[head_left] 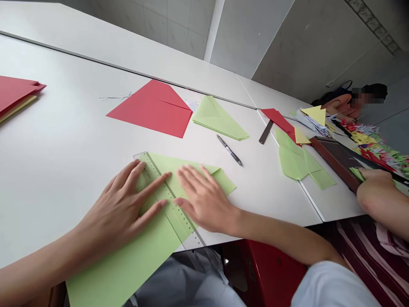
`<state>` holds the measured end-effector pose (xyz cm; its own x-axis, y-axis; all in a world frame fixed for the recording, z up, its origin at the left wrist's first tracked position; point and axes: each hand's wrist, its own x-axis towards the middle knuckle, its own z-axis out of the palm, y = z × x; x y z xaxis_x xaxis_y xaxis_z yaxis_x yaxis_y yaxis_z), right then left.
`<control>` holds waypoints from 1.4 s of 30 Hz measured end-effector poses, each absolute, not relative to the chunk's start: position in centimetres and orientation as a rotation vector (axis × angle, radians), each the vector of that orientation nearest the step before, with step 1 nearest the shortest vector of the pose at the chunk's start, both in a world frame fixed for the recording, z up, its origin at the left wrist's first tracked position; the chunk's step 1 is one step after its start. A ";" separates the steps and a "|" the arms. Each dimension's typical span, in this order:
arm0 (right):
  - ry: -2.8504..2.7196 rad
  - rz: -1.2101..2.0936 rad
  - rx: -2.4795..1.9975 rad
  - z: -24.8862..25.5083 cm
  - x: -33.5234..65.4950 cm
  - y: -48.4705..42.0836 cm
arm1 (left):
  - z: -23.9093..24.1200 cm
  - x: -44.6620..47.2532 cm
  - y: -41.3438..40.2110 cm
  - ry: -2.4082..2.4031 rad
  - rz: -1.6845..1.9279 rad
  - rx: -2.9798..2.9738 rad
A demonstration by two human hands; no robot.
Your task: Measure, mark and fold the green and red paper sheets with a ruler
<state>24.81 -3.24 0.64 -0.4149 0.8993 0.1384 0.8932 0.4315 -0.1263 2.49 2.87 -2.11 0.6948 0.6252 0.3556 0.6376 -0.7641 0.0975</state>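
A light green folded paper sheet [128,264] lies at the near table edge, with a clear plastic ruler [150,166] laid diagonally across it. My left hand [124,204] rests flat on the paper and ruler, fingers spread. On the other side of the ruler my right hand [204,196] lies flat on the folded green flap, fingers stretched out. Neither hand grips anything.
A folded red sheet [153,108], a green paper stack [217,119] and a black pen [229,150] lie beyond. Red and yellow sheets [12,96] lie at far left. At right are green pieces [297,162], a dark ruler [266,132], a paper cutter [335,157], another person's hand [373,187] and a seated person [348,104].
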 end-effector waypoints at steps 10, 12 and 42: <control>-2.561 0.059 -1.399 0.3 19.6 4.6 | -2.8 2.2 3.3 -0.973 -0.582 -2.802; -2.553 0.061 -1.389 0.2 20.7 4.0 | -2.7 2.2 3.1 -1.008 -0.582 -2.790; -1.928 -0.389 -1.984 -2.2 40.1 2.0 | 0.0 -1.9 8.5 -0.896 -0.205 -3.107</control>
